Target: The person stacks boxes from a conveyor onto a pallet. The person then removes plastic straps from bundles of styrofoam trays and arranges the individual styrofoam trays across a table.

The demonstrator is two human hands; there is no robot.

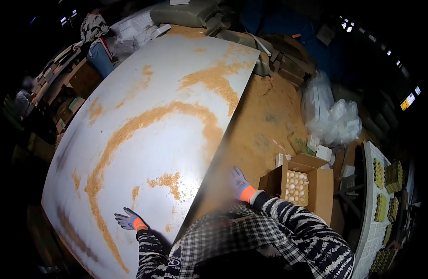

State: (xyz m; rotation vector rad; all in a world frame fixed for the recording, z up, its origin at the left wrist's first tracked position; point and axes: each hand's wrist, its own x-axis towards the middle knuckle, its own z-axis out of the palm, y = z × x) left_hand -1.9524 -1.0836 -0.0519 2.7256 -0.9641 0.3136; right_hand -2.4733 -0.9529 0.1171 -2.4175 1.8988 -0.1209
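Observation:
My left hand point(130, 220), in a grey-blue glove with an orange cuff, is open with fingers spread, on or just above the white board point(153, 135). It holds nothing. Beside it are patches of tan sawdust-like grains point(170, 182), and a long curved band of the same grains point(112, 144) sweeps across the board. Off the board's right edge is my right hand point(242, 184), in a matching glove, open and empty with fingers stretched out. A brownish haze hangs between that hand and the board's edge. The palms' undersides are hidden.
A cardboard box point(322, 190) of eggs point(297, 183) stands at the right on the tan-covered floor point(265, 118). Clear plastic bags point(332, 111), egg trays on a white rack point(370, 195) and filled sacks point(183, 13) surround the area. Another person point(94, 27) is at the upper left.

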